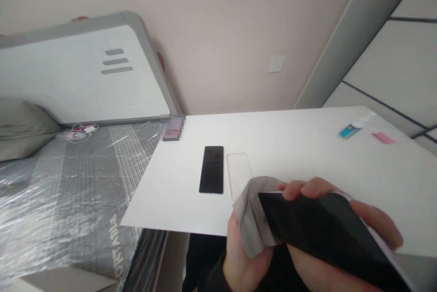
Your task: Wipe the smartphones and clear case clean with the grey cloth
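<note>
My right hand (372, 223) grips a black flat device (327, 233), fingers curled over its top edge, near the front edge of the white table (290, 146). My left hand (242, 255) presses a grey cloth (251, 210) against the left end of that device. Farther back on the table lies a black phone (212, 169), screen up, with a clear transparent sheet (239, 176) right beside it.
A blue and white tube (351, 129) and a pink slip (383, 137) lie at the table's far right. A blurred small object (172, 128) sits at the far left corner. Left of the table is a plastic-wrapped mattress (68, 192) with a pillow (20, 128) and cable (82, 130).
</note>
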`<state>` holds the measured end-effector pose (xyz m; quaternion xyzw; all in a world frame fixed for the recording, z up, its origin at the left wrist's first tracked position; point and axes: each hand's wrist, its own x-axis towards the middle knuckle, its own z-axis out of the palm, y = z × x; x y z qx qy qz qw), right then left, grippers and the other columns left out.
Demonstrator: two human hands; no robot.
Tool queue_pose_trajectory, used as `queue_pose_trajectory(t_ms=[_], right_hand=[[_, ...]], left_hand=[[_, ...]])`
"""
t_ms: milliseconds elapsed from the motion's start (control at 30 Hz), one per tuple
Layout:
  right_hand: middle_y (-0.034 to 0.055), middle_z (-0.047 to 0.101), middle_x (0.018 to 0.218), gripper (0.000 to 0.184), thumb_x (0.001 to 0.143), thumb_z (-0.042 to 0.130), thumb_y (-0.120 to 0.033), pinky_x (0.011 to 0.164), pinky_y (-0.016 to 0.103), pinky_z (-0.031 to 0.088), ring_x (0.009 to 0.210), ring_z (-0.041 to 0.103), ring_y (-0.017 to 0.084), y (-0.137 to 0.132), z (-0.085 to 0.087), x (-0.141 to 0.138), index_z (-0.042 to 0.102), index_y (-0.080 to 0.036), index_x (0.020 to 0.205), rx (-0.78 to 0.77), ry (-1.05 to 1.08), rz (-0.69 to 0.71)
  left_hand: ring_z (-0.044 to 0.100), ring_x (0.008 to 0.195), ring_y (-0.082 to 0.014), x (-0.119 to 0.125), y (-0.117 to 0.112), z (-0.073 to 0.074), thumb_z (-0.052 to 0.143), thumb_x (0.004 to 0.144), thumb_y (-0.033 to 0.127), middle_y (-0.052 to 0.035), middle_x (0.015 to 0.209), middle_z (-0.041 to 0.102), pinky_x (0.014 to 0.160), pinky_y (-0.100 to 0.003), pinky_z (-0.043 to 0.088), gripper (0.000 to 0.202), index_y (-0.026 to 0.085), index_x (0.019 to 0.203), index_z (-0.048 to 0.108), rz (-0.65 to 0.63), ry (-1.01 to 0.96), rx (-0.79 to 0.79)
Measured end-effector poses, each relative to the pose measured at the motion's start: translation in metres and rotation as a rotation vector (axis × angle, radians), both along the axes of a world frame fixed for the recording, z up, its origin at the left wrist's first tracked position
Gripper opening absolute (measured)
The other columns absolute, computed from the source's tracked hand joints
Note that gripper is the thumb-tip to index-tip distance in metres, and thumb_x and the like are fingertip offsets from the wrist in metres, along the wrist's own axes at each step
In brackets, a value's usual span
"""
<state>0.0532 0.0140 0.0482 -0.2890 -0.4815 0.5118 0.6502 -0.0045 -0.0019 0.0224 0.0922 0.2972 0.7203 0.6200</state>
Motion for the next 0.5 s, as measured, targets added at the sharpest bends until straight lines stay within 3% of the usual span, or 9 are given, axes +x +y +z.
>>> queue_pose_trajectory(t_ms=[67,233,333,400,500], right_hand=[[0.0041,0.058,0.087,0.055,0.086,0.038,-0.086,0.075,0.053,0.055,0.082,0.065,0.032,0.004,0.016,-0.018,0.063,-0.041,0.108,0.041,0.105,-0.258],[0.0009,0.055,0.081,0.053,0.081,0.051,-0.086,0.068,0.044,0.056,0.068,0.063,0.025,0.013,0.028,-0.040,0.062,-0.036,0.095,0.081,0.141,-0.367],[-0.0009,0.066,0.091,0.037,0.086,0.060,-0.074,0.077,0.046,0.058,0.077,0.068,0.025,0.014,0.017,-0.025,0.063,-0.041,0.101,0.166,0.154,-0.207],[-0.0009,0.072,0.107,0.023,0.091,0.070,-0.053,0.091,0.052,0.056,0.098,0.072,0.027,0.013,0.005,-0.006,0.060,-0.043,0.109,0.218,0.021,-0.003],[-0.0014,0.073,0.121,0.031,0.091,0.073,-0.021,0.105,0.058,0.048,0.114,0.070,0.026,0.008,-0.011,0.019,0.053,-0.039,0.107,0.054,-0.107,0.107]], left_hand=[[0.068,0.112,-0.0287,0.001,-0.001,0.005,0.060,0.089,0.039,-0.0063,0.099,0.078,0.110,-0.045,0.049,0.026,0.021,0.089,0.077,-0.025,-0.132,0.007],[0.063,0.124,-0.0253,0.004,-0.010,0.007,0.059,0.093,0.031,-0.0047,0.114,0.077,0.114,-0.038,0.044,0.026,0.019,0.109,0.077,-0.063,-0.174,0.013],[0.066,0.118,-0.0264,-0.002,-0.012,0.006,0.066,0.089,0.035,-0.0055,0.114,0.077,0.112,-0.040,0.045,0.025,0.019,0.106,0.077,-0.022,-0.115,-0.040],[0.068,0.113,-0.0279,-0.010,-0.012,0.004,0.071,0.085,0.039,-0.0066,0.108,0.078,0.109,-0.042,0.048,0.027,0.018,0.101,0.077,0.024,-0.062,-0.093],[0.069,0.112,-0.0291,-0.028,-0.011,-0.001,0.078,0.081,0.042,-0.0073,0.104,0.079,0.106,-0.043,0.050,0.033,0.017,0.101,0.075,0.199,0.088,-0.152]])
